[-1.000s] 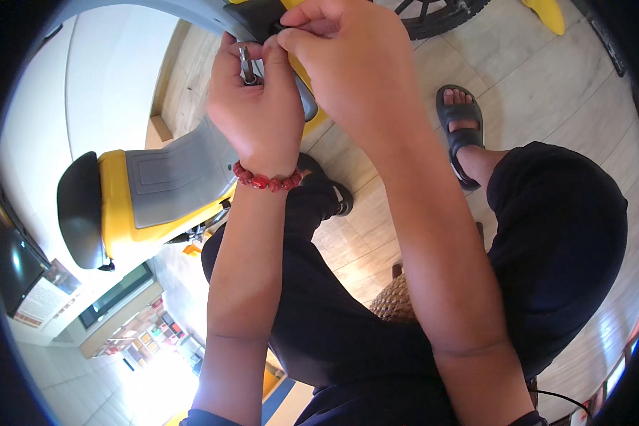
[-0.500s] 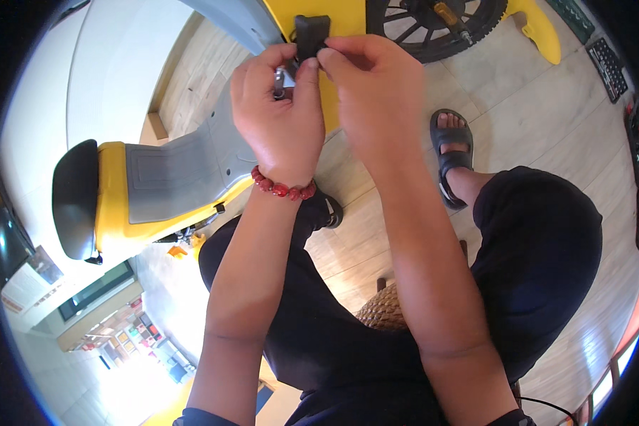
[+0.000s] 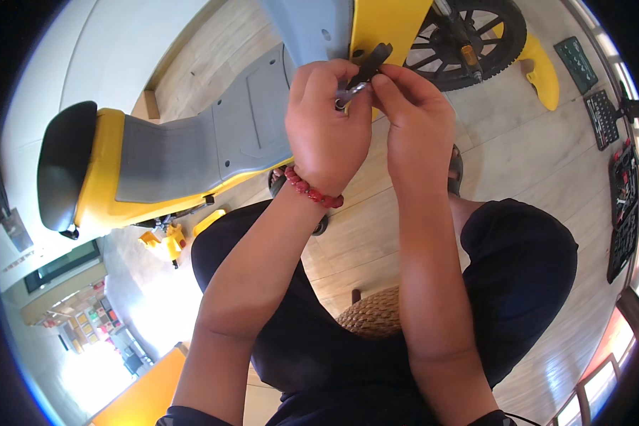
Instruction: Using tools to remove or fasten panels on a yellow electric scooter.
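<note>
Through the head camera I see two bare hands raised close together, in front of a yellow panel [image 3: 394, 25] of the vehicle. The black part [image 3: 373, 62] is between them, lifted above the floor [image 3: 362, 241], near the lower end of this panel; whether it touches the panel, I cannot tell.

My left hand [image 3: 329, 117] is curled, with a shiny metal tool [image 3: 350, 94] tucked between thumb and forefinger, and its fingertips are also at the black part. My right hand [image 3: 417, 117] is narrow, with thumb and forefinger pinching the black part at its side; the exact contact is partly hidden.

I judge that the left hand is the weaker point, because it must keep two things at one time. If its fingers open to help with the black part, the tool could slide out and scratch the yellow panel or drop on the floor. The right pinch seems to use only the fingertips, so a twist or a sudden pull could make the black part slip. A fallen piece could then bounce toward the wheel [image 3: 508, 39], where it would be harder to find.
</note>
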Motion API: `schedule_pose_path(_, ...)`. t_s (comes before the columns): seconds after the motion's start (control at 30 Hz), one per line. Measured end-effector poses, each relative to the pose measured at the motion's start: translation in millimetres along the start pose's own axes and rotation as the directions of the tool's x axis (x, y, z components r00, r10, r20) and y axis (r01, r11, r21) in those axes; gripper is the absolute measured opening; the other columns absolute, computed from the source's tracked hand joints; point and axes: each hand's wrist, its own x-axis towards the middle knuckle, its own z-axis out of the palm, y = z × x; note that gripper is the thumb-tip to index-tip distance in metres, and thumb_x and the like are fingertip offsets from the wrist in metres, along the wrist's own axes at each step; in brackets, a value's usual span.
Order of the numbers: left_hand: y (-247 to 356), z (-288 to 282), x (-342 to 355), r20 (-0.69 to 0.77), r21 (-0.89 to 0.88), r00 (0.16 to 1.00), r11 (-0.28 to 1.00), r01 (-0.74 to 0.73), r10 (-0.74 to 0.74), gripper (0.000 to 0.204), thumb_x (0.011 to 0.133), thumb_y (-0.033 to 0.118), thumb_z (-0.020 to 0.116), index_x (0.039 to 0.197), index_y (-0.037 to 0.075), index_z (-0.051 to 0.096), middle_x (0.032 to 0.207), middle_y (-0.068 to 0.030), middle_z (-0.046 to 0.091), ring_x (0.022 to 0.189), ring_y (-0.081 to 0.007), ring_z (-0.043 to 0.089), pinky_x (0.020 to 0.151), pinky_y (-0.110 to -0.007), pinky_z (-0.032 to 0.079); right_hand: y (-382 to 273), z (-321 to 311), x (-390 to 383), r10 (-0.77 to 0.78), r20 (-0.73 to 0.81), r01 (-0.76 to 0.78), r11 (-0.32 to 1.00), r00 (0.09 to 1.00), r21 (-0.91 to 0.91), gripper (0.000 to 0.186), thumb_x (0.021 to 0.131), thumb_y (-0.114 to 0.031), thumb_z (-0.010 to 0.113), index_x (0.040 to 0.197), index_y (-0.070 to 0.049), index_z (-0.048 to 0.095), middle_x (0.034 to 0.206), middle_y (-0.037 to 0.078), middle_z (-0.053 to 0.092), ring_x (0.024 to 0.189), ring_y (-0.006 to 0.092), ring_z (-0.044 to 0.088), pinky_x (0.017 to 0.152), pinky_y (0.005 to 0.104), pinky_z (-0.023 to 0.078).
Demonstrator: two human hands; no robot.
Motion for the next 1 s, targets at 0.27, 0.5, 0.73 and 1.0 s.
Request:
schedule_pose_path(0.27, 1.4, -5.2, -3.2, 0.001, 0.074, 0.996, 0.994, 0.086, -0.086, 0.020, 0.072, 0.003, 0.069, 0.090, 0.003, 0.061, 0.085, -0.0115, 0.061, 0.073, -0.0251, 0.061, 0.060, -0.033, 0.052, -2.8, 6.6, -6.6, -0.098, -0.023, 0.085, 0.939, 0.995, -0.333, 0.020, 0.081, -0.004, 0.065, 0.098, 0.006, 0.064, 0.084, 0.007, 0.066, 0.074, 0.0099, 0.059, 0.067, 0.0213, 0.046)
schedule_pose_path(0.5, 8.7, -7.1, 0.7, 0.045, -0.015, 0.985, 0.985, 0.170, -0.169, 0.019, 0.073, 0.004, 0.067, 0.090, 0.003, 0.059, 0.086, -0.0122, 0.061, 0.077, -0.0300, 0.061, 0.061, -0.035, 0.051, 3.0, 5.1, -5.7, -0.124, -0.013, 0.119, 0.975, 0.992, -0.189, 0.017, 0.081, -0.001, 0.066, 0.096, 0.006, 0.064, 0.082, 0.005, 0.065, 0.073, 0.0090, 0.058, 0.067, 0.0206, 0.046)
schedule_pose_path(0.73, 4.8, -10.0, 0.9, 0.050, 0.020, 0.991, 0.992, 0.127, -0.128, 0.020, 0.072, 0.005, 0.067, 0.091, 0.005, 0.059, 0.086, -0.0104, 0.062, 0.078, -0.0306, 0.060, 0.065, -0.037, 0.050, 6.4, 7.4, -3.5, -0.160, -0.005, 0.156, 0.969, 0.987, -0.189, 0.015, 0.081, 0.001, 0.065, 0.096, 0.005, 0.064, 0.085, 0.005, 0.064, 0.076, 0.0090, 0.058, 0.069, 0.0201, 0.046)
schedule_pose_path(1.0, 6.0, -12.0, 2.5, 0.080, 0.055, 0.992, 0.994, 0.098, -0.103, 0.021, 0.072, 0.003, 0.066, 0.091, 0.005, 0.059, 0.087, -0.0111, 0.062, 0.079, -0.0310, 0.061, 0.066, -0.037, 0.051, 6.7, 6.4, 1.8, -0.154, -0.010, 0.151, 0.978, 0.988, -0.142, 0.014, 0.081, 0.002, 0.066, 0.094, 0.005, 0.063, 0.083, 0.004, 0.063, 0.075, 0.0091, 0.057, 0.069, 0.0205, 0.045)
